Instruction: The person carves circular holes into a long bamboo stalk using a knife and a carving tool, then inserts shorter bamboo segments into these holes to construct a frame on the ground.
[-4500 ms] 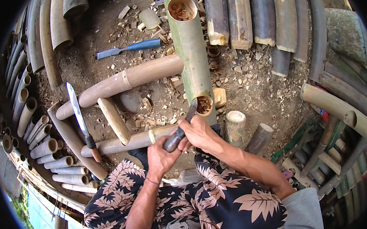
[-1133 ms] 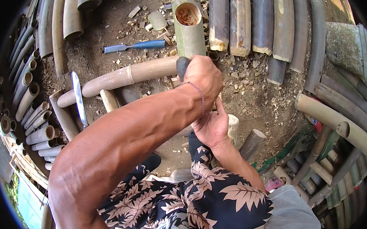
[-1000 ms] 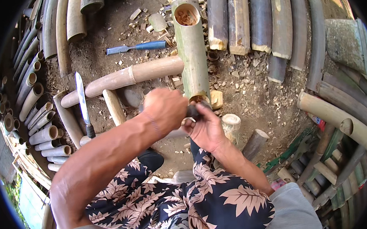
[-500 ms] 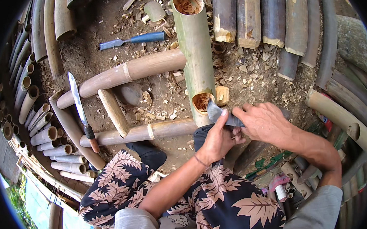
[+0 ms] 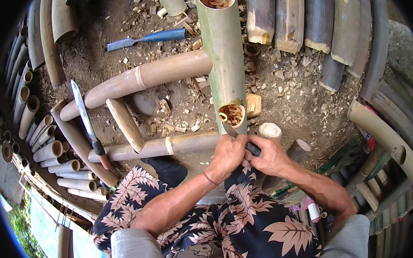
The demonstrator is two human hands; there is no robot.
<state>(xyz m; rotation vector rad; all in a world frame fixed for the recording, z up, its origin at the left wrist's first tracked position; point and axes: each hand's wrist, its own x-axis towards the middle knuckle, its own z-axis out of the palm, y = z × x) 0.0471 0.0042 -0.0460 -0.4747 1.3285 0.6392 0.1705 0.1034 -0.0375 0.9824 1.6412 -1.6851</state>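
Note:
A thick green bamboo pole runs away from me, its near end between my knees. An oval opening near that end holds pale shavings, one curled at its left rim. A knife with a dark blade and black handle lies at the opening's near edge. My right hand is closed round the handle. Closed over the blade, close to the handle, is my left hand; its fingertips are partly hidden. The tip of the blade meets the bamboo's cut rim.
A blue-handled chisel lies on the chip-strewn ground. A long knife rests on the left bamboo frame. Split bamboo lengths lie at the far right. Cut tubes are stacked left. A wooden block sits beside the pole.
Both hands have come down and nearer together, the left moving closer to the pole's end. The blade has turned from broadside to edge-on, and a curled shaving shows at the opening.

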